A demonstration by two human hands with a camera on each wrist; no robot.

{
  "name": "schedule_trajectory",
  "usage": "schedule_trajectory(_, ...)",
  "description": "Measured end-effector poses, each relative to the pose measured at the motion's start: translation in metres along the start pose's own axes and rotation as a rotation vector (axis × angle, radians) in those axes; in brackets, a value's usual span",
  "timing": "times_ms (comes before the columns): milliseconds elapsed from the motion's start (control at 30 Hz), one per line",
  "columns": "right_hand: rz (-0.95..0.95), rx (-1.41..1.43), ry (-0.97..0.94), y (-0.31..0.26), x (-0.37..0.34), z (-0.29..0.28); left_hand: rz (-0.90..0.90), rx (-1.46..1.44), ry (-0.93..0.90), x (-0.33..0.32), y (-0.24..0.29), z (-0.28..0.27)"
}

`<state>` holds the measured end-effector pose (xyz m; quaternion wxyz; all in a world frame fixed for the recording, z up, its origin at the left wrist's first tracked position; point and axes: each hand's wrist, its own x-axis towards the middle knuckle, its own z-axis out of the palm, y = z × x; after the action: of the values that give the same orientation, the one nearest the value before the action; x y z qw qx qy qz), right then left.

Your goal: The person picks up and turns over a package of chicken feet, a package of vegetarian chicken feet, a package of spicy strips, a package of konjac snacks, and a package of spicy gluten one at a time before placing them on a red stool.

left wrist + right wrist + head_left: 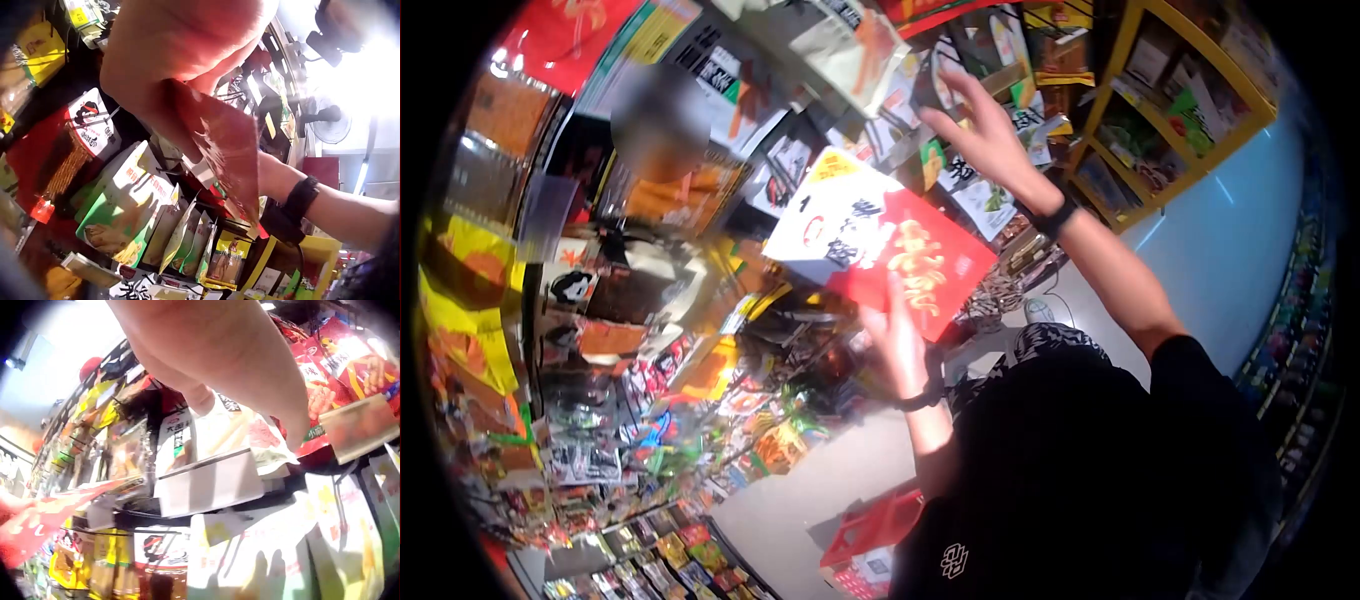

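Note:
My left hand (895,345) grips the lower edge of a flat red and white snack packet (945,270), its thumb lying over the printed front. In the left wrist view the packet (228,153) is seen edge-on below the hand. Up and to the right, my right hand (990,140) reaches toward the hanging bags with its fingers extended and nothing held. The right wrist view has this hand (231,369) in front of white snack bags (219,434), its fingertips overlapping them. Part of the red packet (44,525) shows at that view's left.
Hanging snack bags fill the racks, including green and white bags (128,206) and yellow ones (475,300). A blank price-tag holder (212,484) juts out below the white bags. A yellow shelf unit (1145,120) stands at right, and a red basket (870,535) sits on the floor.

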<state>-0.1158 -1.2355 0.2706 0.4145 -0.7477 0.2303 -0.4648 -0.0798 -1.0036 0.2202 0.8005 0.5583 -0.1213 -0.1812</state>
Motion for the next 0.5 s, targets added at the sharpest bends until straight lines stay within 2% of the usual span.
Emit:
schedule_trajectory(33, 0.083, 0.209, -0.123, -0.009, -0.022, -0.005, -0.029, -0.009, -0.032, -0.002, -0.004, -0.003)
schedule_trajectory(67, 0.058, 0.225, -0.175, 0.002, -0.044, -0.004, -0.064, -0.019, -0.064, -0.005, -0.009, -0.007)
schedule_trajectory(100, 0.007, 0.060, -0.274, 0.000, -0.061, -0.010, -0.083, -0.006, -0.076, -0.007, -0.013, -0.009)
schedule_trajectory(133, 0.135, 0.247, -0.309, -0.003, -0.079, -0.009, -0.100, 0.006, -0.090, -0.007, -0.016, -0.011)
schedule_trajectory(200, 0.171, 0.113, -0.173, 0.003, -0.111, -0.015, -0.154, 0.015, -0.079, -0.012, -0.027, -0.014)
schedule_trajectory(300, 0.251, 0.177, -0.161, 0.012, -0.143, -0.028, -0.175, -0.032, -0.079, -0.022, -0.034, -0.010)
schedule_trajectory(367, 0.476, 0.316, -0.341, 0.012, -0.157, -0.035, -0.215, -0.015, -0.093, -0.026, -0.040, -0.012)
schedule_trajectory(467, 0.588, 0.423, -0.424, 0.015, -0.176, -0.030, -0.225, 0.040, -0.117, -0.030, -0.047, -0.012)
schedule_trajectory(500, 0.680, 0.324, -0.456, 0.012, -0.179, -0.034, -0.266, 0.036, -0.110, -0.031, -0.054, -0.014)
